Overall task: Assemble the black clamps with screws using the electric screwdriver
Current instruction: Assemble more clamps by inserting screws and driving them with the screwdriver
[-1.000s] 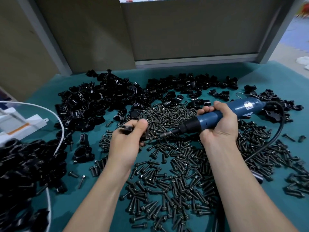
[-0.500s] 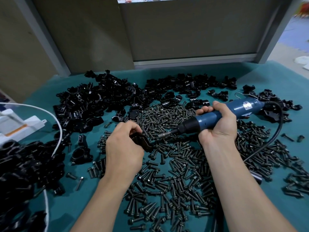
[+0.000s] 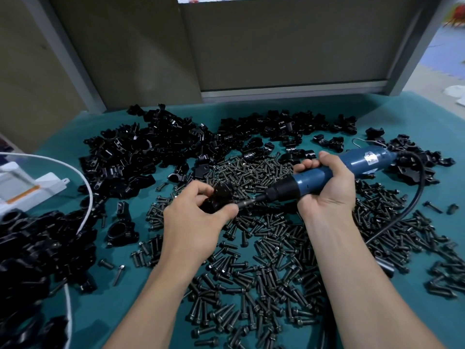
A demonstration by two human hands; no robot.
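while the left hand [image 3: 193, 222] pinches one black clamp [image 3: 221, 197] above the bench [image 3: 113, 311], the right hand [image 3: 327, 190] has a full grip on one electric screwdriver [image 3: 352, 167], its bit just beside the clamp. screws [image 3: 276, 260] past counting lie beneath, clamp heaps [image 3: 141, 154] lie behind and to the left, and one white cable [image 3: 85, 192] crosses them.

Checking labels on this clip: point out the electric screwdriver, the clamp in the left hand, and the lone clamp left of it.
electric screwdriver [image 3: 362, 163]: head view, blue rear barrel
held clamp [image 3: 222, 195]: head view, flat black face
lone clamp [image 3: 122, 238]: head view, outer wall
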